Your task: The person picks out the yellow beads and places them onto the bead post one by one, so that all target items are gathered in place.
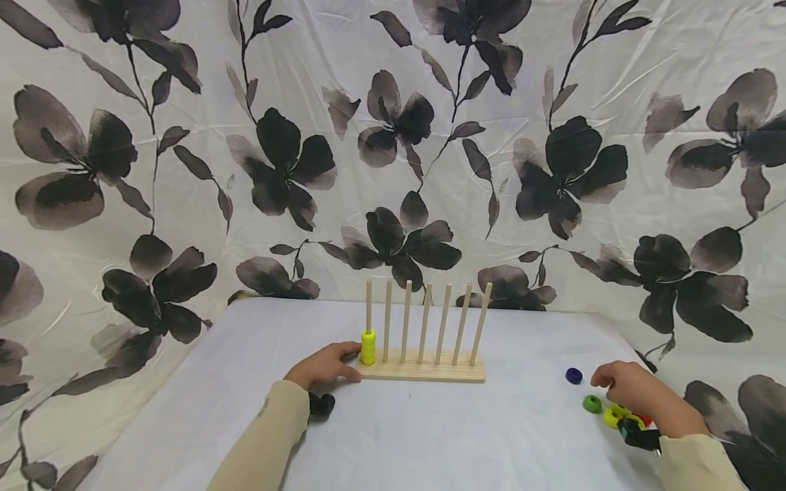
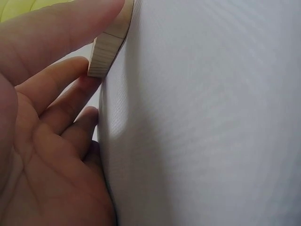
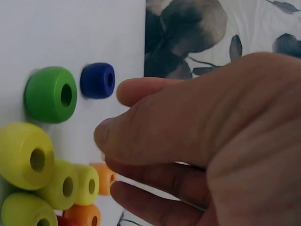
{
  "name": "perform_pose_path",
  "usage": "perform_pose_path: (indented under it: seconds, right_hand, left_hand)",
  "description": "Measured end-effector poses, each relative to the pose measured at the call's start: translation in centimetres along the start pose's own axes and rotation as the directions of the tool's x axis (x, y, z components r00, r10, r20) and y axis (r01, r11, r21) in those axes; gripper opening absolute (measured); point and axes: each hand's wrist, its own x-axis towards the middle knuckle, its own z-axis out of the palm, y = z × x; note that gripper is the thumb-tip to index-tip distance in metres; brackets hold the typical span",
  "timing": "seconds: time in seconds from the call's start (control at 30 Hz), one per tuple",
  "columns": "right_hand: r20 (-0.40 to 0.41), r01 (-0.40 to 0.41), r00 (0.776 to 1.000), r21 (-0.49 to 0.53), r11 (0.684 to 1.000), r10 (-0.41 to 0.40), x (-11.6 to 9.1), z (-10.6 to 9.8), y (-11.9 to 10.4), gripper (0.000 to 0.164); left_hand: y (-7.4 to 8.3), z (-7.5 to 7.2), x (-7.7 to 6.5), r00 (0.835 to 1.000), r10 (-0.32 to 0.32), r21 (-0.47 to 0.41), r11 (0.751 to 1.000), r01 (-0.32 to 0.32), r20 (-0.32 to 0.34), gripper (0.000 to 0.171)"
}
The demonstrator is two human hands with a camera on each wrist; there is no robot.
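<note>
A wooden peg stand (image 1: pixel 424 372) with several upright rods stands near the middle of the table. Yellow beads (image 1: pixel 368 349) are stacked on its leftmost rod. My left hand (image 1: pixel 325 366) grips the left end of the base, thumb along the front and fingertips against the end (image 2: pixel 103 54). Over at the right, my right hand (image 1: pixel 641 395) hovers by loose beads, fingers loosely bent and nothing visible between them. Closest to its fingertips is a dark blue bead (image 3: pixel 96 81). A green bead (image 3: pixel 47 94) lies beside that one, and yellow beads (image 3: pixel 21 157) cluster below.
Orange beads (image 3: pixel 100 175) and a partly hidden red bead (image 3: pixel 63 221) lie among the yellow ones. White cloth covers the table (image 1: pixel 393 436). Behind it hangs a floral curtain (image 1: pixel 491 170).
</note>
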Motion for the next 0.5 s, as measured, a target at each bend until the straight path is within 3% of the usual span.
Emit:
perform_pose_path:
  seconds: [0.3,0.5]
  right_hand:
    - [0.065,-0.096,0.993,0.004,0.995,0.096,-0.1,1.1,0.8,0.02]
    - [0.05,-0.09,0.995,-0.028,0.996,0.092,0.0,1.4,0.9,0.017]
  left_hand:
    - [-0.1,0.0,0.1,1.0,-0.005,-0.018,1.0,0.005,0.001,0.078]
    - [-0.1,-0.1,0.2,1.0,-0.001,-0.012,1.0,0.001,0.002,0.078]
